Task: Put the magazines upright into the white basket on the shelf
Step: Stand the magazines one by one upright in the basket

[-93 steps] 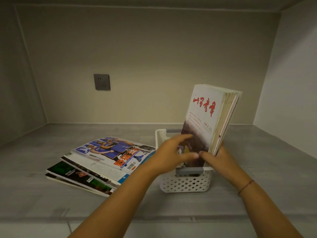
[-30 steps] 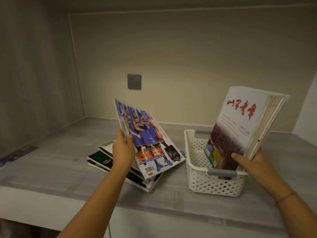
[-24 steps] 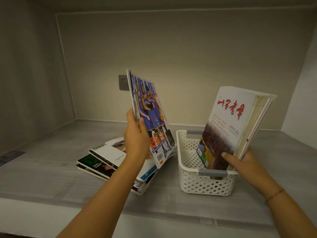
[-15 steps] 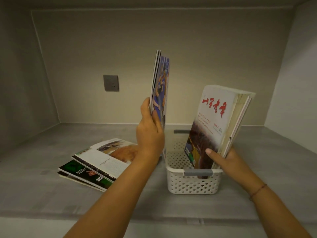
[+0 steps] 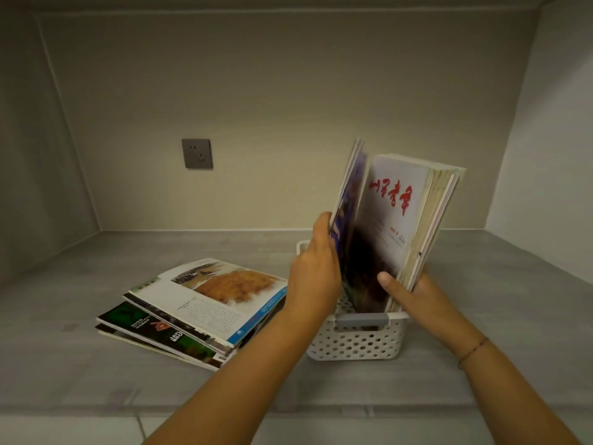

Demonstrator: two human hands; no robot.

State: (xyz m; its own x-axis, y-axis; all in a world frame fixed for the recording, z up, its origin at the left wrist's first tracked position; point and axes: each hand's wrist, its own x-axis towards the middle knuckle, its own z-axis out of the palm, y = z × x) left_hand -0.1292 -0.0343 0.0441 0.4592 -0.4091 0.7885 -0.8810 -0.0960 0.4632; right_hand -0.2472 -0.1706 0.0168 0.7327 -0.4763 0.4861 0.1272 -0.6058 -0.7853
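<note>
Grey shelf (image 5: 96,396), beige back wall (image 5: 288,91), grey socket (image 5: 196,153).

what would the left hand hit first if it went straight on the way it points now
Apart from the blue magazine it grips, the left hand would likely meet the red-lettered magazine standing in the basket; depth is unclear.

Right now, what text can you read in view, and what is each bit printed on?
"JAYL" over "BRO", cut off: green-black magazine in the flat stack.
"2025 9": white magazine standing in the basket.
Its red brush title: Chinese characters, too stylised to read.
Print on the top flat magazine: too small.
Cover of the blue magazine: blurred.
</note>
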